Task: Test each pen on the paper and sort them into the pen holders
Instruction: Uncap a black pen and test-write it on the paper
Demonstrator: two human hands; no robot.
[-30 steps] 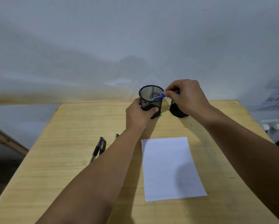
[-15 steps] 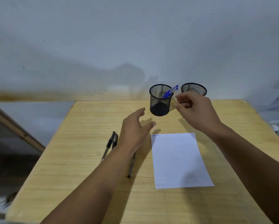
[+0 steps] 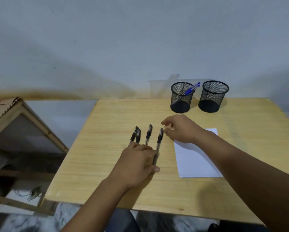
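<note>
Moved: both hands back from the left holder (image 3: 181,97), blue pens (image 3: 191,89) inside. Left hand (image 3: 140,160) flat on black pens (image 3: 148,134); right hand (image 3: 180,128) loosely curled, empty. Next: pick, test on paper (image 3: 195,158).

No text, label, brand or number can be read. The wooden frame (image 3: 9,114) at nine o'clock carries small red marks on its top edge, too blurred and cut off to make out.
</note>
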